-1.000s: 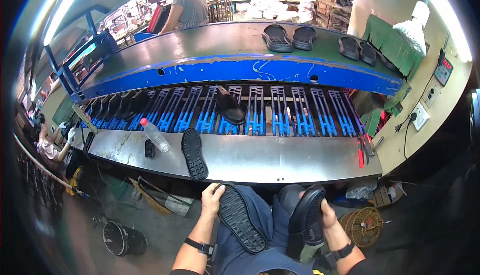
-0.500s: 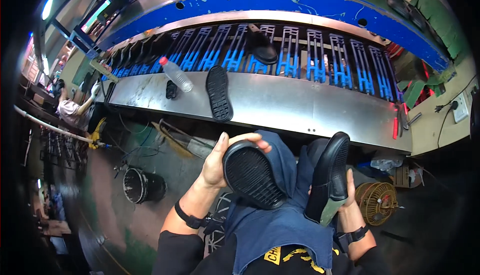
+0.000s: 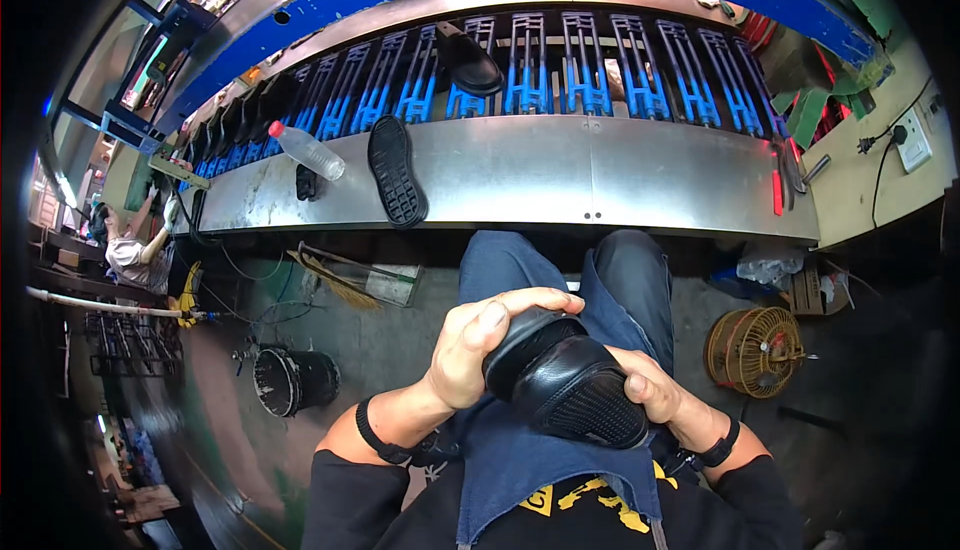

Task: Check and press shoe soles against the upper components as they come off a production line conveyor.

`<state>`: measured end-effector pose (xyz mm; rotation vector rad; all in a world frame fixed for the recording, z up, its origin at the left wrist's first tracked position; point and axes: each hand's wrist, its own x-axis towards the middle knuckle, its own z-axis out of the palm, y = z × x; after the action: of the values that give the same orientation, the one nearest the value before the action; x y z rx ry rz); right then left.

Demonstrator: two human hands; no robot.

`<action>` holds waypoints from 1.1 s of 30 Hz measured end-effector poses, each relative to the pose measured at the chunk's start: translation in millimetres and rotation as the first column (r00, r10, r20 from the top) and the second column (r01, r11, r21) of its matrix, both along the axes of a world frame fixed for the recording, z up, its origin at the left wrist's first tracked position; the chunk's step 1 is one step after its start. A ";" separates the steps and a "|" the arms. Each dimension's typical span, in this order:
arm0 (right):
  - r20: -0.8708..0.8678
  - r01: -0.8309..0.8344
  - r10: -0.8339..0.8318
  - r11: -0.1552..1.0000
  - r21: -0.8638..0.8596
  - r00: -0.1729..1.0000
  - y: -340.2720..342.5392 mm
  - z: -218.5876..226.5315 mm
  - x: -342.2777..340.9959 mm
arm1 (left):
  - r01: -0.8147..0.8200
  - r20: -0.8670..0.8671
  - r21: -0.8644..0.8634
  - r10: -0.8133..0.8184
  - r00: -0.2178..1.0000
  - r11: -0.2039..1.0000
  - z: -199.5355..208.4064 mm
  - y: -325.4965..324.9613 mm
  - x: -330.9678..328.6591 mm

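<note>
Above my lap, my left hand [image 3: 470, 350] is curled round the rounded end of a black rubber sole [image 3: 515, 350]. My right hand [image 3: 655, 390] grips a black shoe [image 3: 570, 385] with a perforated patch, its thumb along the side. Sole and shoe are against each other, the shoe partly covering the sole. How far one sits inside the other is hidden. Another black sole [image 3: 396, 175] lies tread up on the metal ledge of the conveyor machine in front of me.
On the metal ledge [image 3: 500, 175] are a clear bottle [image 3: 310, 153] with a red cap and a small black object [image 3: 306, 183]. A black shoe [image 3: 468, 63] rests on the blue-tipped racks. Red-handled tools [image 3: 778, 190] lie at right. A bucket [image 3: 295, 380] and wicker basket [image 3: 752, 352] stand on the floor.
My hands have come together from apart, bringing the shoe in my right hand against the sole in my left. The view has shifted, and my knees show more fully.
</note>
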<state>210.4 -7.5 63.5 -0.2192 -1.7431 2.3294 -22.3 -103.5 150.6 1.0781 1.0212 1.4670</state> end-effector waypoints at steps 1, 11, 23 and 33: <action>0.001 0.001 -0.001 1.000 -0.002 1.000 0.7 0.5 0.1 | 0.001 0.001 -0.002 -0.001 1.000 1.000 2.4 -0.6 2.2; 0.019 0.023 -0.023 0.999 0.037 1.000 0.8 1.6 -0.7 | -0.057 -0.114 -0.024 0.054 0.992 0.998 8.5 -6.7 12.4; 0.008 0.044 -0.045 0.996 0.080 0.999 2.2 3.9 -1.3 | -0.047 -0.153 0.008 0.048 0.987 0.999 9.2 -7.7 13.1; 0.045 0.007 -0.007 1.000 -0.011 0.999 2.5 4.6 6.6 | 0.003 -0.188 -0.015 -0.006 0.982 1.000 7.4 -17.0 20.6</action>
<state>217.0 -5.0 68.1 -0.2811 -1.7480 2.3471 -1.7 -120.4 158.0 1.2249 1.1583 1.3707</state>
